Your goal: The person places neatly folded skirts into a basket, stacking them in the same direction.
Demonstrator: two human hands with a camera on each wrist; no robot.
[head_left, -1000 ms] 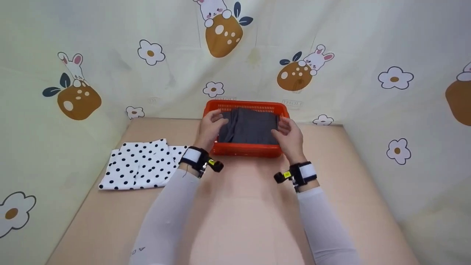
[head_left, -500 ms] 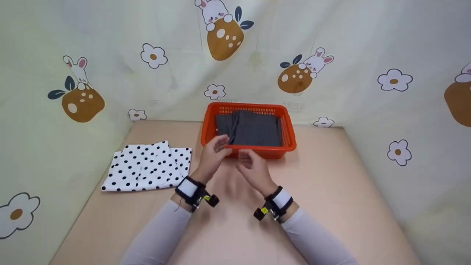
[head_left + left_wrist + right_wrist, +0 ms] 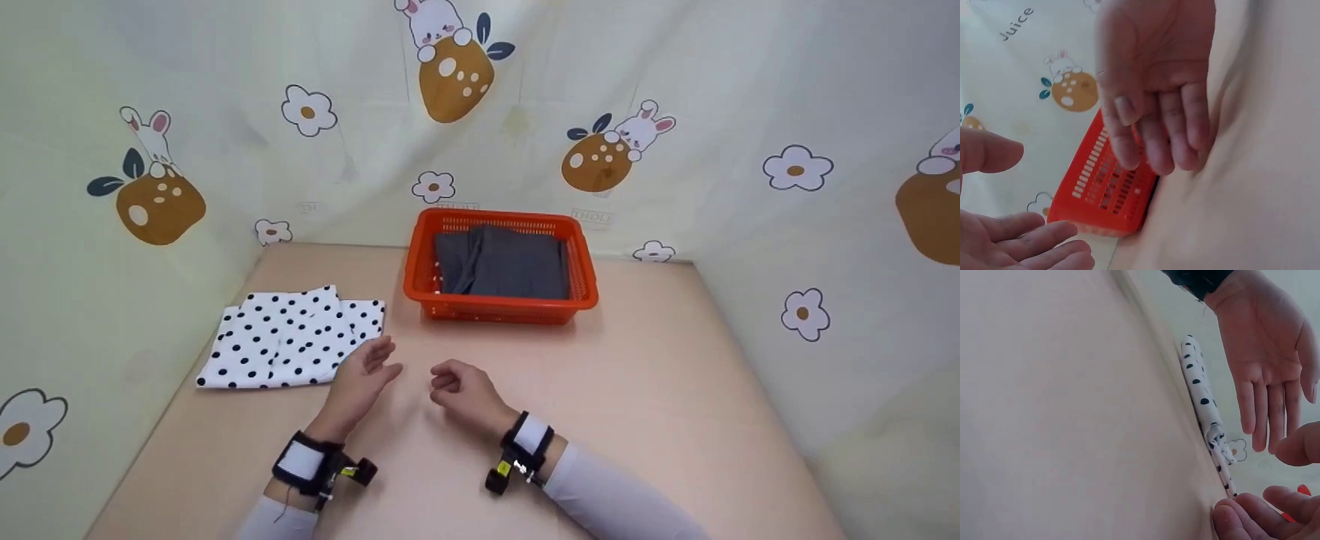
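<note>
My left hand (image 3: 356,386) is raised over the table beside the right end of a folded white cloth with black polka dots (image 3: 289,337). Its fingers are loosely extended and hold nothing; the right wrist view shows that palm (image 3: 1266,349) apart from the cloth. To its right hovers my right hand (image 3: 472,394), fingers relaxed and slightly bent, with nothing in it. A folded dark grey cloth (image 3: 521,262) lies inside an orange-red plastic basket (image 3: 510,309) at the back of the table. Something white with spots shows faintly at the inner left of the basket.
The beige tabletop (image 3: 652,420) runs between fabric walls (image 3: 525,150) printed with rabbits, fruit and flowers. The basket stands close to the back wall, and the polka-dot cloth lies near the left edge. Each wrist wears a strapped camera (image 3: 499,476).
Both hands have left the sides of the basket and drawn back toward the person and leftward. The grey cloth stays in the basket, and the polka-dot cloth has not moved.
</note>
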